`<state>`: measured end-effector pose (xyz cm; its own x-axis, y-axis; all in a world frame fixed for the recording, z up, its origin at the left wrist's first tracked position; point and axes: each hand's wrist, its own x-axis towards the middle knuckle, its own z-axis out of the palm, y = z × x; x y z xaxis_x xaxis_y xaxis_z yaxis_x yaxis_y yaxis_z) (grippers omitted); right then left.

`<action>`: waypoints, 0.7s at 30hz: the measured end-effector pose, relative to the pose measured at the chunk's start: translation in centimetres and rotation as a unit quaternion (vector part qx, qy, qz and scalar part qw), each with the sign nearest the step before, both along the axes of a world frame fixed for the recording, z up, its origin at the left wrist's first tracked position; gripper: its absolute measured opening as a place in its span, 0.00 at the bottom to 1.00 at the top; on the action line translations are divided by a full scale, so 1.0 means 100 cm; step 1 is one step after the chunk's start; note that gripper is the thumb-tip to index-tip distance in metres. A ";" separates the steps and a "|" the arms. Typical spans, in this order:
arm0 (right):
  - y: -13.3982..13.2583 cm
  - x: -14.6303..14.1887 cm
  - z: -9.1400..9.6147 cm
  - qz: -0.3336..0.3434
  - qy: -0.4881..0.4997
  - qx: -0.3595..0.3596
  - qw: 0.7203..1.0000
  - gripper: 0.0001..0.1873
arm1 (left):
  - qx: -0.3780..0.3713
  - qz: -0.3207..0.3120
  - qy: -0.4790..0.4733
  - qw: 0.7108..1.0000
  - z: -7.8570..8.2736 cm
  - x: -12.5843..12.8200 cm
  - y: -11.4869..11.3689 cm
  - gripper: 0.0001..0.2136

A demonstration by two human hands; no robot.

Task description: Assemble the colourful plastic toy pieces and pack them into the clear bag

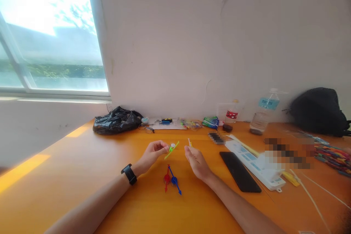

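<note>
My left hand (154,152), with a black watch on the wrist, is raised over the orange table (82,175) and pinches a small green plastic stick (172,149) with a white round piece near its middle. My right hand (196,161) is just to the right, fingers curled, pinching a short white and yellow stick (189,142) that points up. On the table below and between my hands lie a red stick piece (166,178) and a blue stick piece (174,180), crossed at their upper ends.
A black phone (240,171) and a white power strip (253,164) lie to the right. A black plastic bag (116,120), small items, bottles (264,112) and a black backpack (318,111) line the wall. Colourful sticks (333,155) lie at the far right.
</note>
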<state>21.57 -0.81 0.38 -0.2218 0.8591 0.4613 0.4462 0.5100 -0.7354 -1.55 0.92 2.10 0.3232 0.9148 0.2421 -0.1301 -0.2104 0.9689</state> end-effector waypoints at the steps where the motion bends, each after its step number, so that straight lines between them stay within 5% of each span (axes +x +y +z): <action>1: 0.000 0.001 0.001 -0.013 0.002 0.011 1.000 0.30 | -0.001 0.001 0.000 1.000 -0.001 0.000 0.000 0.19; 10: -0.033 0.007 0.036 0.045 -0.277 0.112 0.953 0.23 | 0.012 0.041 0.003 0.999 -0.011 0.001 0.005 0.19; 16: -0.063 0.007 0.057 0.038 -0.254 0.083 0.963 0.14 | 0.015 0.034 0.013 0.999 -0.009 0.003 0.002 0.19; 21: -0.038 0.005 0.066 0.026 -0.254 0.117 0.960 0.10 | 0.017 0.025 0.026 0.999 -0.010 0.003 0.002 0.17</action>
